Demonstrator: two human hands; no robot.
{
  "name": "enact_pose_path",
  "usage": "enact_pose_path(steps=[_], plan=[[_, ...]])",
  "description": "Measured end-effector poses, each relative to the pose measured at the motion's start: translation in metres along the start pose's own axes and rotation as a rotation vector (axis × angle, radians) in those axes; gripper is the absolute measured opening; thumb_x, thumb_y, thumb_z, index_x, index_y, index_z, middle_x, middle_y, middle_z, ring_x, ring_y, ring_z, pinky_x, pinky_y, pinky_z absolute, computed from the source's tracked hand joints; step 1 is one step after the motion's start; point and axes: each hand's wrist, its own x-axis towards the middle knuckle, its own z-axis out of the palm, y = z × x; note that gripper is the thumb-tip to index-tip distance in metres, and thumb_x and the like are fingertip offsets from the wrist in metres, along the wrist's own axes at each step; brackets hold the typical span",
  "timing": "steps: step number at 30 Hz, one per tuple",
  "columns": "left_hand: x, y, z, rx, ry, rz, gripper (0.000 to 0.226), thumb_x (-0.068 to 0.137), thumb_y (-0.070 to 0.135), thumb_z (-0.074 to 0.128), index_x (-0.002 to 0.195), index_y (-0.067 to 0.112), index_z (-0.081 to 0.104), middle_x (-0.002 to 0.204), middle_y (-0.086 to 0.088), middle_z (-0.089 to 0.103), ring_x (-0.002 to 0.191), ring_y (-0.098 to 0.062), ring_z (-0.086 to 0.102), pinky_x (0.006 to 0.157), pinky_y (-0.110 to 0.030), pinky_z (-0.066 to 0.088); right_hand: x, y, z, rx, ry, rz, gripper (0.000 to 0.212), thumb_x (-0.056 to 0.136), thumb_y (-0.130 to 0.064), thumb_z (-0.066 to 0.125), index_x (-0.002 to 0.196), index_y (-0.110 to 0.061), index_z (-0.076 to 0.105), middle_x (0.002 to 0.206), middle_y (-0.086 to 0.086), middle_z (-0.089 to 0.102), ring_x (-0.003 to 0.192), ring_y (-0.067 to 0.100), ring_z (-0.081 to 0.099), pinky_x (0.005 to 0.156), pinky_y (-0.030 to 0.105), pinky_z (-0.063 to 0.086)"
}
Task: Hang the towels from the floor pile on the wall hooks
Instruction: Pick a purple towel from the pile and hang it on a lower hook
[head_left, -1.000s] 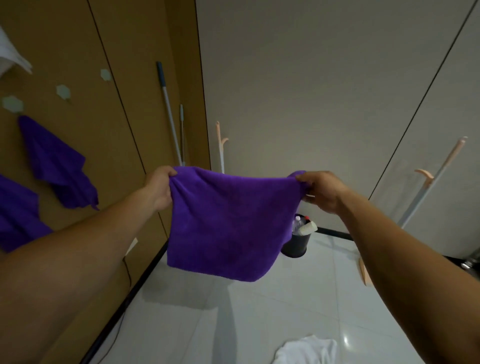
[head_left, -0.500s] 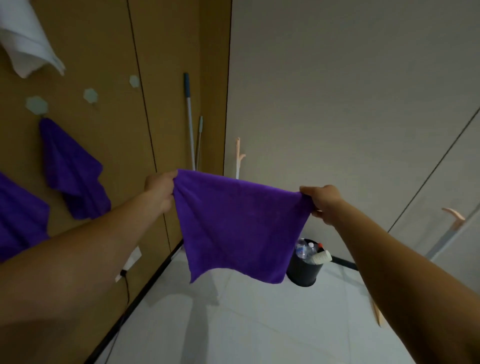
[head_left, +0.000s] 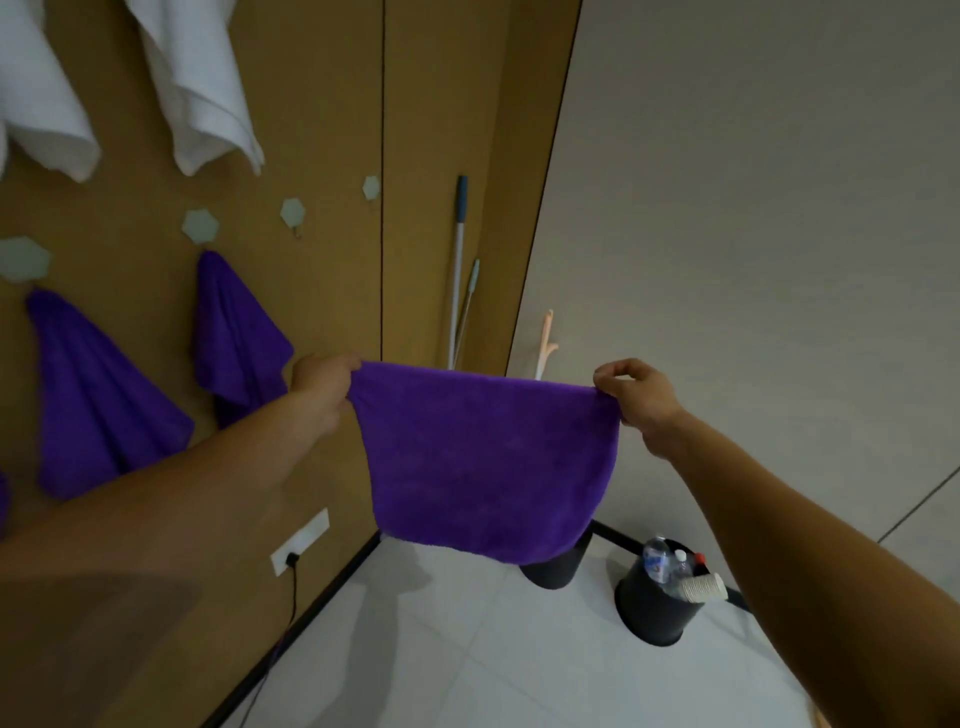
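Aloft, purple towel (head_left: 488, 462) between the two hands (head_left: 322, 387) (head_left: 636, 397)

Dim, soft focus, wide-angle edge distortion

- mustard-brown panelled wall (head_left: 322, 130) on the left, thin black vertical seam (head_left: 383, 156) down it
- plain pale grey wall (head_left: 753, 182) on the right
- glossy white tiled floor (head_left: 467, 649), black skirting strip (head_left: 322, 587) along the brown wall
- white rectangular socket plate (head_left: 304, 538) low down, black cable (head_left: 294, 592) plugged in
- silver pole with a blue grip (head_left: 458, 260) leaning in the corner
- round black plastic bin (head_left: 657, 608) on the floor, stuffed with bottles and paper cups, second black bin (head_left: 553, 569) beside it
- light's pretty dim
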Motion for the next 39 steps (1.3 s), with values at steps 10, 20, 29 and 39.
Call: enact_pose_path(steps=[10,20,29,39], plan=[[0.021,0.020,-0.002,0.233,-0.128,0.049,0.013,0.052,0.006,0.059,0.063,0.012,0.060,0.071,-0.001,0.055,0.076,-0.020,0.054,0.067,-0.032,0.043,0.045,-0.011,0.015,-0.185,-0.240,0.035,0.024,0.070,-0.017,0.084,0.086,-0.015,0.067,0.093,0.004,0.067,0.086,0.020,0.061,0.064,0.027,0.048],[0.042,0.021,0.053,0.733,0.059,0.242,0.007,0.073,0.008,0.066,0.069,0.013,0.062,0.075,-0.005,0.065,0.071,-0.021,0.062,0.060,-0.029,0.050,0.154,0.016,0.024,-0.255,-0.190,-0.006,0.018,0.076,-0.027,0.079,0.084,-0.015,0.069,0.092,0.005,0.068,0.082,0.020,0.062,0.069,0.033,0.048],[0.054,0.041,0.098,0.983,0.209,0.383,0.023,0.079,0.021,0.065,0.075,0.000,0.059,0.083,-0.017,0.063,0.076,-0.031,0.061,0.061,-0.040,0.048,0.241,0.004,0.022,-0.554,-0.162,-0.359,0.029,0.080,-0.038,0.066,0.088,-0.010,0.071,0.124,0.013,0.056,0.122,0.034,0.044,0.100,0.040,0.036],[0.052,0.053,0.107,0.822,0.454,0.640,0.035,0.076,0.001,0.053,0.055,0.016,0.029,0.052,0.004,0.031,0.048,-0.010,0.028,0.044,-0.025,0.026,0.264,-0.034,0.083,0.063,-0.231,-0.376,0.015,0.082,-0.014,0.067,0.083,-0.013,0.052,0.072,0.000,0.055,0.065,0.016,0.053,0.056,0.019,0.040]])
